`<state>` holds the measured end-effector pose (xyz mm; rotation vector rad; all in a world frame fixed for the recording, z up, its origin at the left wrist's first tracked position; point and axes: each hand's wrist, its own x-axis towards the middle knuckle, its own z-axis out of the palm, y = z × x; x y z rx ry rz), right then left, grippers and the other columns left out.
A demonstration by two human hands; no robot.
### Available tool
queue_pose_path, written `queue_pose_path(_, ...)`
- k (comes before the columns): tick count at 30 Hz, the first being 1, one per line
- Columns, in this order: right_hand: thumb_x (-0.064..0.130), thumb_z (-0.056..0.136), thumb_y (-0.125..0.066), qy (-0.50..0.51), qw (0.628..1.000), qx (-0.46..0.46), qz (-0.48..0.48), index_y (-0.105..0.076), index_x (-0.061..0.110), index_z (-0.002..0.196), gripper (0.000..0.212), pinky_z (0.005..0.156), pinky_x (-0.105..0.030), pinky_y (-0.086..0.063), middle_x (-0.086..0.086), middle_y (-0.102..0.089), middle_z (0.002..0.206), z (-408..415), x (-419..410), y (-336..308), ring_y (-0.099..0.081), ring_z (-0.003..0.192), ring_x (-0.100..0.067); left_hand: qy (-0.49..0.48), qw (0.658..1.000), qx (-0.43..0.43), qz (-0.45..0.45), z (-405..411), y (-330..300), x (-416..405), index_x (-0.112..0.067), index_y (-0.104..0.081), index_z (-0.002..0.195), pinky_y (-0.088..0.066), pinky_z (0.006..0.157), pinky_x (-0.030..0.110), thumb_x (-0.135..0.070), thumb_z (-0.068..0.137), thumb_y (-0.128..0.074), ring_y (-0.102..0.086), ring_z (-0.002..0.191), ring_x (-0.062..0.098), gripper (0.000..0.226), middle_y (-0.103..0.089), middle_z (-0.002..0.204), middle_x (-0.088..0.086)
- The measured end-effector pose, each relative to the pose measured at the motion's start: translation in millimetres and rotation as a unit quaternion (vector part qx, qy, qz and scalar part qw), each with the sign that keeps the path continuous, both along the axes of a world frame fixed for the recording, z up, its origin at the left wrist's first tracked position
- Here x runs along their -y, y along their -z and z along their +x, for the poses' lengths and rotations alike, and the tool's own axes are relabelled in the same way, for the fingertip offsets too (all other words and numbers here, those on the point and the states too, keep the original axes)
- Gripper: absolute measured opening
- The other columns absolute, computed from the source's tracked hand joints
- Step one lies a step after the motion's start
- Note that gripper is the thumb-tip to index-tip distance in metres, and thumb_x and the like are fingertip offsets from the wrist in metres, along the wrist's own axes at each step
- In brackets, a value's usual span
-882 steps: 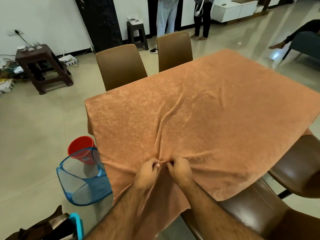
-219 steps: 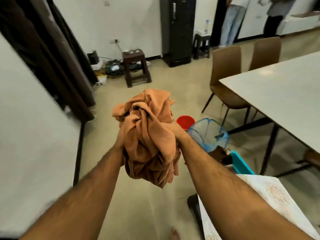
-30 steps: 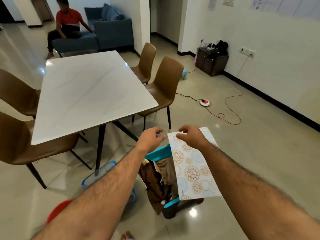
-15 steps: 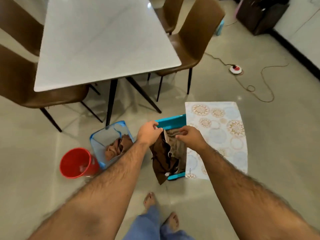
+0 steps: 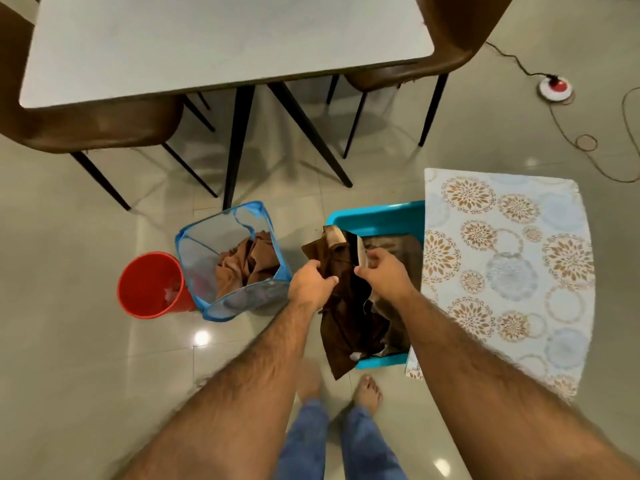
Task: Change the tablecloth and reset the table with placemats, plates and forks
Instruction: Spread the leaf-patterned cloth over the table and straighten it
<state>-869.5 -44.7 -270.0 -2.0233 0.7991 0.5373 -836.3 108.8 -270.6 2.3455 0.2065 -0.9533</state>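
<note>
- Lifting a dark brown cloth (image 5: 343, 306) out of the turquoise bin (image 5: 377, 216) at the centre of the frame looks like the step in hand: fetching the fresh tablecloth.
- Left hand (image 5: 311, 284) has its fingers curled round a fold of the brown cloth at the bin's left edge.
- Right hand (image 5: 384, 271) pinches the same cloth just beside it, thumb and fingers closed on a lighter-edged fold.
- Most of the cloth hangs bunched over the bin's near-left side; a greyer fabric (image 5: 398, 251) lies under it inside the bin.
- Orange cloth (image 5: 246, 265), likely the old cover, sits crumpled in the blue mesh hamper (image 5: 214, 306) left of centre, with a red bucket (image 5: 152, 285) touching the hamper's left side.
- Bare grey table (image 5: 214, 39) fills the upper left, brown chairs (image 5: 86, 129) tucked at both its sides.
- Patterned floral sheet (image 5: 505, 265) lies over the bin's right edge, at the right of the frame; whether it is a placemat I cannot tell.
- No plates or forks are in view.
- Next move, as I judge it: raise the cloth clear of the bin, find its corners, carry it up to the table and spread it flat.
</note>
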Motion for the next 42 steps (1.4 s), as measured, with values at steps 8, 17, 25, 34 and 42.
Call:
queue_pose_path(8,0.021,0.097,-0.055,0.035,0.999,-0.006,0.008,-0.054,0.012,0.134,0.039,0.099,-0.034,-0.045,-0.008,-0.062,0.129,4,4,41,-0.058,0.117,-0.026,-0.06,0.997,-0.001,0.056,-20,38,39,-0.011,-0.051,0.121,-0.049,0.085,0.034,-0.051,0.075,-0.076,-0.059,0.113,0.03,0.066,-0.062,0.121,0.011)
queue_pose_path(17,0.016,0.096,-0.053,0.102,0.992,0.01,0.069,-0.059,0.009,0.123,0.029,0.091,-0.035,-0.05,-0.01,-0.067,0.113,-3,4,55,-0.063,0.105,-0.026,-0.054,0.995,0.061,0.056,-32,32,74,-0.011,-0.055,0.113,-0.049,0.084,0.038,-0.026,0.092,-0.058,-0.06,0.105,0.031,0.025,-0.061,0.113,0.013)
queue_pose_path(25,0.017,0.096,-0.052,0.121,0.99,0.006,0.071,-0.059,0.01,0.123,0.03,0.096,-0.04,-0.049,-0.011,-0.067,0.115,0,15,72,-0.061,0.105,-0.026,-0.182,0.983,-0.016,0.0,-28,48,99,0.0,-0.057,0.116,-0.046,0.096,0.047,-0.025,0.101,-0.038,-0.058,0.11,0.038,0.035,-0.062,0.119,0.022)
queue_pose_path(34,0.028,0.094,-0.05,0.113,0.99,0.007,0.083,-0.068,0.013,0.11,0.029,0.095,-0.047,-0.051,-0.01,-0.069,0.106,12,16,58,-0.064,0.1,-0.027,-0.118,0.992,-0.031,-0.016,-9,34,86,-0.003,-0.065,0.116,-0.046,0.088,0.033,-0.026,0.093,-0.055,-0.059,0.113,0.035,0.033,-0.066,0.119,0.018)
queue_pose_path(42,0.029,0.094,-0.053,0.142,0.984,0.061,0.084,-0.068,0.019,0.114,0.027,0.099,-0.042,-0.05,0.001,-0.069,0.105,33,23,-16,-0.064,0.101,-0.021,-0.227,0.947,-0.046,-0.222,6,-46,57,-0.013,-0.064,0.105,-0.05,0.067,0.025,-0.015,0.09,-0.055,-0.063,0.082,0.019,0.018,-0.066,0.087,0.002)
